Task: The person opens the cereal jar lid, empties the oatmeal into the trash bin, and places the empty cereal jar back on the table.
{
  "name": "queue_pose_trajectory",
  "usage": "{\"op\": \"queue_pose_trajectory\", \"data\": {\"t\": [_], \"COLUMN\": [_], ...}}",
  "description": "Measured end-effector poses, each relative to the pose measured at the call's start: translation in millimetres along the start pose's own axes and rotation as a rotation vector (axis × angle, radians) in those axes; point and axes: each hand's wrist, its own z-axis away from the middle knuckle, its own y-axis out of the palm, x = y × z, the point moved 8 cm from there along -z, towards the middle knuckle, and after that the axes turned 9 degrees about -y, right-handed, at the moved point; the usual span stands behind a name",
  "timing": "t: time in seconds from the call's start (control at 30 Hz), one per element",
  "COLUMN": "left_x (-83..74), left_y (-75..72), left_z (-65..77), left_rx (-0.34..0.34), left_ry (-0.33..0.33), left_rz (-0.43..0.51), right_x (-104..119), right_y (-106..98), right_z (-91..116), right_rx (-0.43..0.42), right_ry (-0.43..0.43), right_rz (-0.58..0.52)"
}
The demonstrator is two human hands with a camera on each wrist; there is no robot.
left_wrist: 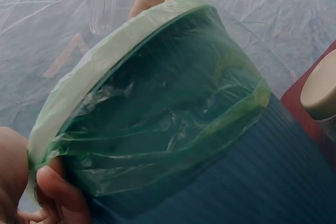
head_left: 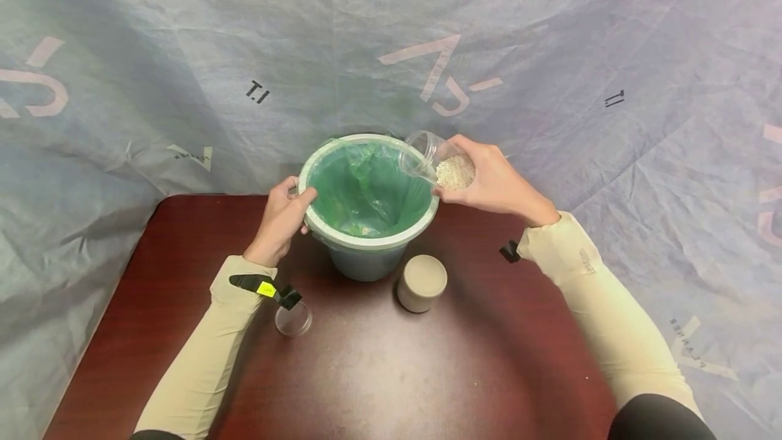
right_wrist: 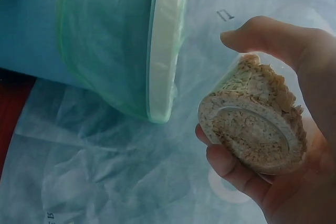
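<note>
A blue bin [head_left: 366, 264] with a white rim stands on the table, lined with a thin green plastic bag [head_left: 397, 185] folded over the rim. My left hand [head_left: 280, 214] grips the bin's left rim, thumb on top and fingers outside. A clear plastic jar [right_wrist: 252, 124], partly filled with pale flakes [head_left: 455, 172], is held in my right hand [head_left: 497, 178], fingers and thumb around its sides. The jar lies tilted on its side, its uncovered mouth over the bin's right rim. The flakes rest toward its base. Green and yellowish scraps show inside the bin.
In front of the bin, to the right, stands a round container with a beige lid [head_left: 425, 277]. A clear round lid [head_left: 293, 319] lies near my left wrist. Grey printed sheeting [head_left: 342, 32] hangs behind and beside the dark red table [head_left: 391, 372].
</note>
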Motion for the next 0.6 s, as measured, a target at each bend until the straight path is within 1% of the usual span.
{"op": "queue_pose_trajectory", "data": {"t": [0.23,0.4,0.6], "left_x": [0.6,1.4,1.4], "left_y": [0.2,-1.8,-0.7], "left_z": [-0.1,0.6,1.4], "left_rx": [-0.007,-0.017,-0.01], "left_ry": [-0.002,-0.006,-0.001], "left_rz": [0.004,-0.01,-0.016], "right_x": [-9,-11,-15], "right_y": [5,7,10], "right_z": [-11,-18,-21], "right_rx": [0.063,0.112,0.15], "right_ry": [0.006,-0.015,-0.005], "right_rz": [0.033,0.07,0.101]}}
